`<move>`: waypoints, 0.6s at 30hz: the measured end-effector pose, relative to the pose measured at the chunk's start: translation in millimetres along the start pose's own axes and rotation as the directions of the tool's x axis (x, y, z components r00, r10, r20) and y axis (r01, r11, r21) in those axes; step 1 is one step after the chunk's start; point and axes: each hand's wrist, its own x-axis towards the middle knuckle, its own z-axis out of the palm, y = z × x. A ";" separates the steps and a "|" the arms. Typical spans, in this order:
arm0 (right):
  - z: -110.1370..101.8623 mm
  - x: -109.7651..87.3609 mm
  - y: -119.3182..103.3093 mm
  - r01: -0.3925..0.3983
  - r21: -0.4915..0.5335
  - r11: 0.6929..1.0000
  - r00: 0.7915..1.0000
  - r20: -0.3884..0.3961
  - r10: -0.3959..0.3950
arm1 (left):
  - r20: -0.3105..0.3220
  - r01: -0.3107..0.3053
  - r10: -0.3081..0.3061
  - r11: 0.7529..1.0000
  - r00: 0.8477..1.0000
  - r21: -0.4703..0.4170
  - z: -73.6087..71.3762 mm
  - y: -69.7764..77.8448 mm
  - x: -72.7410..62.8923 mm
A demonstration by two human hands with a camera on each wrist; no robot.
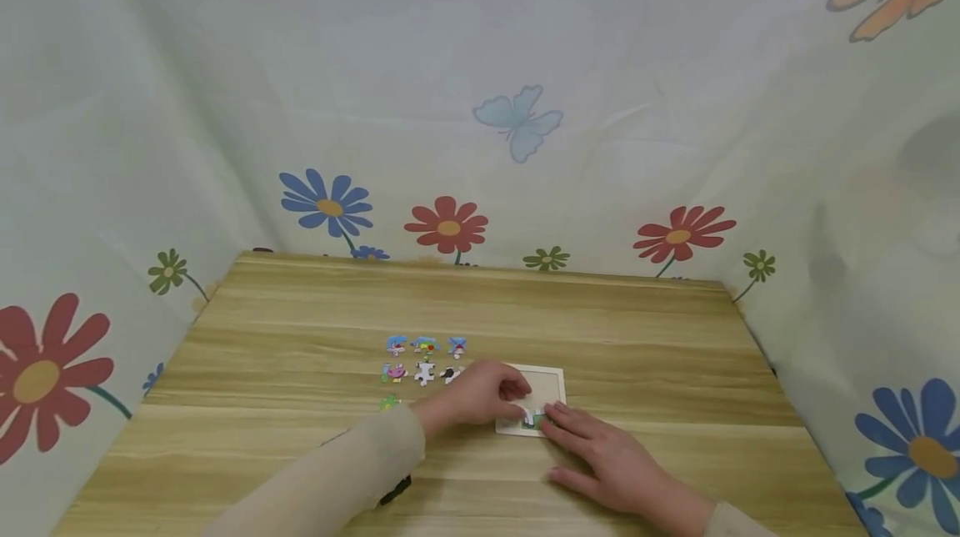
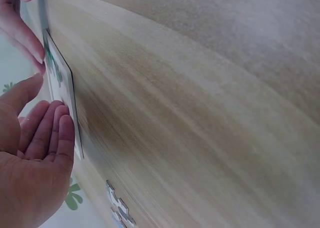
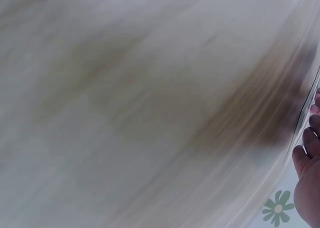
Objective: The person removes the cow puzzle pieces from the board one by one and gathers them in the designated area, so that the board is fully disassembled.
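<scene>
A shallow puzzle tray (image 1: 561, 383) with a pale rim lies on the table. Green and white jigsaw pieces (image 1: 534, 422) sit along its near edge. My left hand (image 1: 483, 391) hovers over the tray's left side, its thumb tip close to those pieces. In the left wrist view a gap shows between thumb and loosely bent fingers (image 2: 50, 130), with nothing held there. Across the tray's near right corner, my right hand (image 1: 611, 458) rests with extended fingertips at the pieces. Only part of the right hand (image 3: 310, 173) appears in the right wrist view.
Left of the tray, loose jigsaw pieces (image 1: 424, 372) lie in rows, some partly hidden by the left hand and arm. A small black object (image 1: 396, 490) shows beside the left sleeve. Flower-printed cloth (image 1: 450, 145) hangs behind the wooden table (image 1: 637, 328).
</scene>
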 end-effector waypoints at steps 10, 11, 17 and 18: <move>-1.1 -7.9 -0.5 -0.010 0.010 1.000 0.999 0.036 0.010 | -0.009 -0.031 0.031 0.999 0.999 0.037 0.4 2.3 -0.2; -0.6 -8.1 -0.5 -0.010 0.011 1.000 0.999 0.036 0.010 | -0.010 -0.035 0.036 0.998 0.999 0.045 0.5 2.4 -0.2; 1.4 -7.6 -0.4 -0.018 0.010 1.000 0.999 0.029 0.018 | -0.004 -0.049 0.049 0.996 0.999 0.074 1.1 8.9 -1.4; 1.4 -7.6 -0.4 -0.016 0.012 1.000 1.000 0.026 0.016 | -0.003 -0.051 0.051 0.995 0.999 0.083 1.5 10.7 -1.9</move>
